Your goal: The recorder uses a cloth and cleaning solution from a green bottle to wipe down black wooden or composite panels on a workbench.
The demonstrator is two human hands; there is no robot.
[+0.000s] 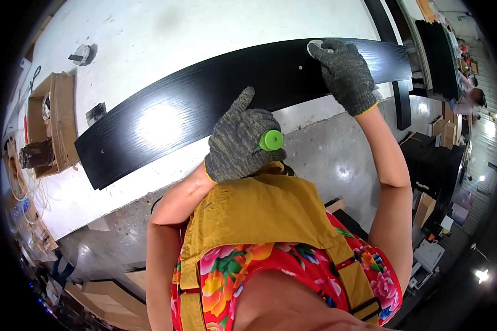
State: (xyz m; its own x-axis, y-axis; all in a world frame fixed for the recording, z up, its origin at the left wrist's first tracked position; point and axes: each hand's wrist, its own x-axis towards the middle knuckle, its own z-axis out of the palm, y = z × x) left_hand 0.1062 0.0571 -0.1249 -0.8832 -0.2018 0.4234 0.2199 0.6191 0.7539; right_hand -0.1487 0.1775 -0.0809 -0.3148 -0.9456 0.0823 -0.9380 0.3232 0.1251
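White table (199, 33) in a cluttered workshop, black board (281, 71) lying across it

Farthest left, well apart from the hands, a brown box (68, 124) lies open toward the left, with a dark brown piece (37, 154) at its lower edge. Just beyond the box sits a round grey thing (83, 54), too small to make out. Nearer to the hands, a small dark square (96, 113) lies beside the board's left end.

The left hand (238, 146), in a grey knit glove, is closed around something whose round green cap (271, 140) shows on the hand's right; the glove hides the rest. One finger stretches out over the board, whose wood-grained top runs beyond both hands, left and right. Below and between the hands are a mustard apron (259, 207) and the grey floor (328, 149).

The right hand (348, 74), gloved alike, lies over the board with its fingers bent around a white cloth (315, 49) near the far edge.

Right of that hand, a black strip (402, 105) sticks out from under the board. Farther right stand dark panels (437, 60), with another person (472, 96) beyond them.
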